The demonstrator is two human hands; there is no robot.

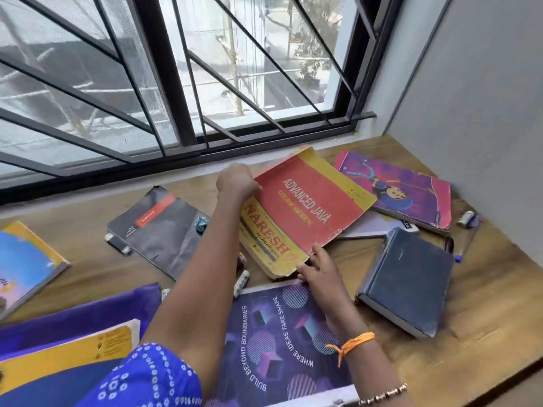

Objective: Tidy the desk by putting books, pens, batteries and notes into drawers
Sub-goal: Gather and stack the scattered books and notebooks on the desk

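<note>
A red and yellow book [308, 207] titled Advanced Java lies in the middle of the wooden desk [484, 304], its cover partly lifted. My left hand [236, 180] grips the cover's far left edge. My right hand [318, 270] touches the book's near corner with straight fingers. A grey notebook [158, 230] lies to the left, with a crumpled note [200, 224] on it. A dark blue book [408, 280] lies to the right, and a purple cartoon notebook [402, 189] behind it. Batteries [241, 283] [468, 219] and a pen [465, 245] are scattered about.
A purple poster-like notebook [282, 342] lies nearest me under my right forearm. At the left edge sits a blue and yellow book [23, 265]; yellow and purple books [67, 342] lie at the lower left. A small black stick [117, 243] lies by the grey notebook. A barred window [176, 83] backs the desk.
</note>
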